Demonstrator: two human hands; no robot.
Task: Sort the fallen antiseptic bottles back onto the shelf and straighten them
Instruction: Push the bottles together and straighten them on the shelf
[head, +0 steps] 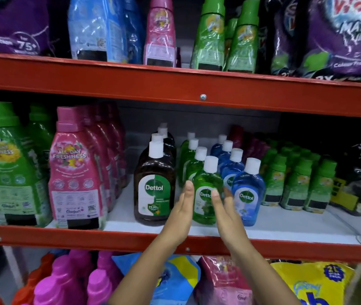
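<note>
Green antiseptic bottle, clear plastic w/ white cap: standing upright, front of shelf, btwn brown & blue bottles. Left hand, right hand flanking it, fingers spread flat, gripping nothing.

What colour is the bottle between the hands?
Green, with a white cap: the front Dettol bottle, clearest in the head view.

I stand close to a red metal rack with white shelf boards. Its grey back panel sits in shadow under the upper shelf, while bright overhead light glares off the wrapped goods above
</note>
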